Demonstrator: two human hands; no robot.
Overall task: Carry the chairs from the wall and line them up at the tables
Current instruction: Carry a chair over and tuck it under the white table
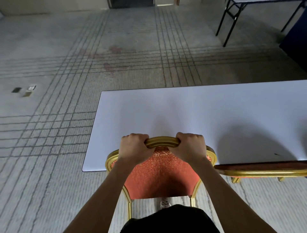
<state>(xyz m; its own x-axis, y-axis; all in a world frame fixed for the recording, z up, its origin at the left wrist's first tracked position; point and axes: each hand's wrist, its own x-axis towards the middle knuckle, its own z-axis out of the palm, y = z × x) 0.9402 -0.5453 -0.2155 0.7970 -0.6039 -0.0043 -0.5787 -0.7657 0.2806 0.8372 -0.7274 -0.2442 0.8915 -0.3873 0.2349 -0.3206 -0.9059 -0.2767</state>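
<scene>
- Fingers [141, 137] status?
- Both sets are curled over the gold top rail [162, 142] of the orange chair [159, 174]. Left hand [134, 148] and right hand [189, 146] grip it side by side, with bare rail between them.
- Chair position?
- At the near edge of the white table [182, 113], by its left end, back toward the person. Second chair [259, 171] is just beside it on the right, same edge. Striped carpet [49, 133] underneath. Far table [269, 1] is well apart, top right.

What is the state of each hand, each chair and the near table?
white table, standing, chairs along its near edge.
orange chair, upright at that edge, held by its top rail.
second chair, upright, to its right.
left hand, grips the rail.
right hand, grips the rail.
</scene>
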